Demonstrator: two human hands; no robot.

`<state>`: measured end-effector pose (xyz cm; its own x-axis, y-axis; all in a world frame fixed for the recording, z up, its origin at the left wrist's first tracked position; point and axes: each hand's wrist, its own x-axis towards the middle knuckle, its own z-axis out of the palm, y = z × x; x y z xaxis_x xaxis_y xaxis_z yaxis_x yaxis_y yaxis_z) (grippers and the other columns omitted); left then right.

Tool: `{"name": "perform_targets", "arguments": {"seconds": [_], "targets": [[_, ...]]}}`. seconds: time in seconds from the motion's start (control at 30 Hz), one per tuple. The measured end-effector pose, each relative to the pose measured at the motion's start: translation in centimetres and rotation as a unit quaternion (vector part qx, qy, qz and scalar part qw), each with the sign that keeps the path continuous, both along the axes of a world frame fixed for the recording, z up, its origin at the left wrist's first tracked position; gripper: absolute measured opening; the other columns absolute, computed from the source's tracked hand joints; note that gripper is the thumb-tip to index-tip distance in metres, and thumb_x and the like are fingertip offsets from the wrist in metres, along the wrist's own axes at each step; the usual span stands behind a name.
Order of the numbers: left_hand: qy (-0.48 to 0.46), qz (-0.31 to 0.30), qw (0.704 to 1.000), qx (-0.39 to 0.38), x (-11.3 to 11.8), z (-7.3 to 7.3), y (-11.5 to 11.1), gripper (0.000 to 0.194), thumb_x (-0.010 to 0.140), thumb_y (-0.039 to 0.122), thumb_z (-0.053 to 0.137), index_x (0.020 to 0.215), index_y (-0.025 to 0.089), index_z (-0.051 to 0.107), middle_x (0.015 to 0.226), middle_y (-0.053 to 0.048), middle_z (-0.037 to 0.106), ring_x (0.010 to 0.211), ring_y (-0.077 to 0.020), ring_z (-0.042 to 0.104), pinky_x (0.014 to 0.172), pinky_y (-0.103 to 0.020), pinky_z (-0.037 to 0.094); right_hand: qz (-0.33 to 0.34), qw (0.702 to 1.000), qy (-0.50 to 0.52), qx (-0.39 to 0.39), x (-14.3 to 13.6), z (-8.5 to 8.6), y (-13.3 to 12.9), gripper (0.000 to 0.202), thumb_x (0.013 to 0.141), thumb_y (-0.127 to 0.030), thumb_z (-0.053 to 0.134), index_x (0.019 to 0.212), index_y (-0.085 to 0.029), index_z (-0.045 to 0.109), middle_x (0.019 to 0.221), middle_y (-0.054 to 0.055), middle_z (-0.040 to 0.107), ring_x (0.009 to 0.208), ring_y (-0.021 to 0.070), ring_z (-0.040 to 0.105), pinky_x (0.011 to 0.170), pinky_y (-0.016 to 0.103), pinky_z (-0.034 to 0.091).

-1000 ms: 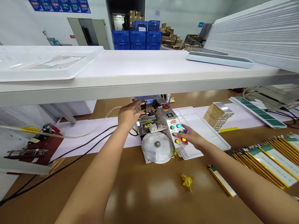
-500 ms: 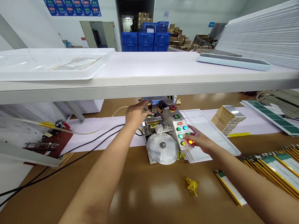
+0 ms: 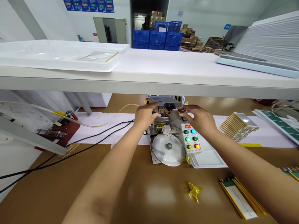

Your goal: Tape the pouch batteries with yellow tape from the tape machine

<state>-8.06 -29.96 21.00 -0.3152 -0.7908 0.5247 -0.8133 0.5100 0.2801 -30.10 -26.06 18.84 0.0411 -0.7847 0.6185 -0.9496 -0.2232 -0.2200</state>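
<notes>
Right hand point(image 3: 200, 119) moved up — machine top point(image 3: 166, 109) between both hands point(image 3: 145, 116)

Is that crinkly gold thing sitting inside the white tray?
No, the crinkly gold thing lies on the brown tabletop, outside the white tray.

left hand point(image 3: 146, 117): contact with machine point(image 3: 168, 132) unclear, far fingertips blend into metal
right hand point(image 3: 201, 119): grip unclear
red knob point(image 3: 181, 110): part covered by right hand
machine, far end: part behind shelf edge point(image 3: 149, 88)
button labels: too small to read
white trays point(image 3: 207, 157): part under right forearm
pencil packs point(image 3: 241, 199): part under right forearm, far right ones cut by frame
shelf tray point(image 3: 58, 56): cut at left
wall poster point(image 3: 90, 5): cut at top, text illegible
</notes>
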Motion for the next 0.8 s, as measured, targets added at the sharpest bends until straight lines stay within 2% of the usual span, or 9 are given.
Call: {"name": "perform_targets", "arguments": {"seconds": [0.17,0.27,0.37,0.43,0.5,0.57,0.67,0.8], "targets": [[0.023,-0.041,0.999,-0.023,0.1,-0.6,0.0,0.047,0.069,0.034,0.062,0.114,0.025,0.05,0.108,-0.003,0.061,0.093,-0.0212,0.056,0.082,-0.03,0.039,-0.041,0.985,0.162,-0.043,-0.4,0.5,-1.4,0.032,0.083,-0.04,0.041,0.099,-0.026,0.064,0.095,0.003,0.067,0.078,0.0207,0.06,0.056,0.027,0.038],[0.082,-0.016,0.996,-0.013,0.6,-2.0,1.0,0.049,0.066,0.039,0.064,0.11,0.021,0.051,0.103,-0.007,0.06,0.094,-0.0222,0.054,0.08,-0.03,0.039,-0.051,0.972,0.213,-0.081,-0.7,0.7,-1.7,0.03,0.083,-0.038,0.041,0.094,-0.026,0.066,0.093,0.001,0.067,0.071,0.0176,0.06,0.051,0.026,0.033],[0.184,0.033,0.979,0.082,1.4,-5.7,2.6,0.026,0.072,0.042,0.056,0.086,0.021,0.06,0.085,-0.006,0.062,0.084,-0.0195,0.056,0.076,-0.03,0.04,-0.06,0.974,0.2,-0.087,-0.6,1.3,-1.9,0.027,0.083,-0.037,0.042,0.095,-0.029,0.065,0.095,-0.001,0.066,0.075,0.0167,0.059,0.052,0.026,0.034],[0.256,0.045,0.938,0.228,1.7,-8.9,3.1,0.016,0.073,0.035,0.055,0.072,0.021,0.062,0.074,-0.004,0.063,0.073,-0.0177,0.057,0.071,-0.03,0.042,-0.055,0.978,0.182,-0.083,-0.4,1.6,-2.1,0.026,0.083,-0.036,0.042,0.095,-0.029,0.064,0.098,-0.001,0.065,0.083,0.0171,0.059,0.056,0.026,0.037],[0.279,0.045,0.92,0.27,1.6,-11.9,2.8,0.012,0.073,0.026,0.054,0.077,0.021,0.064,0.077,-0.004,0.065,0.072,-0.0166,0.058,0.069,-0.029,0.043,-0.051,0.982,0.161,-0.084,-0.2,1.8,-2.2,0.026,0.083,-0.035,0.043,0.094,-0.028,0.064,0.099,0.0,0.065,0.089,0.0178,0.057,0.06,0.026,0.039],[0.293,0.036,0.913,0.283,0.9,-13.9,1.9,0.018,0.072,0.024,0.055,0.086,0.021,0.065,0.08,-0.005,0.066,0.073,-0.0164,0.059,0.07,-0.028,0.043,-0.051,0.986,0.137,-0.081,-0.2,1.8,-2.3,0.025,0.082,-0.035,0.043,0.093,-0.028,0.065,0.098,0.001,0.065,0.09,0.0187,0.057,0.064,0.027,0.04],[0.307,0.017,0.906,0.291,-0.8,-15.0,0.0,0.022,0.067,0.028,0.061,0.087,0.022,0.066,0.077,-0.004,0.066,0.072,-0.0176,0.058,0.07,-0.029,0.043,-0.045,0.989,0.119,-0.075,-0.4,1.6,-2.5,0.025,0.081,-0.036,0.044,0.09,-0.027,0.066,0.093,0.002,0.065,0.086,0.0191,0.057,0.065,0.027,0.042],[0.323,0.0,0.902,0.288,-2.1,-14.6,-1.4,0.009,0.063,0.027,0.064,0.069,0.023,0.067,0.073,-0.004,0.064,0.074,-0.0186,0.057,0.073,-0.029,0.041,-0.038,0.989,0.124,-0.075,-0.8,1.6,-2.9,0.027,0.081,-0.038,0.043,0.09,-0.028,0.066,0.092,0.002,0.065,0.083,0.0196,0.057,0.064,0.028,0.043]]}}
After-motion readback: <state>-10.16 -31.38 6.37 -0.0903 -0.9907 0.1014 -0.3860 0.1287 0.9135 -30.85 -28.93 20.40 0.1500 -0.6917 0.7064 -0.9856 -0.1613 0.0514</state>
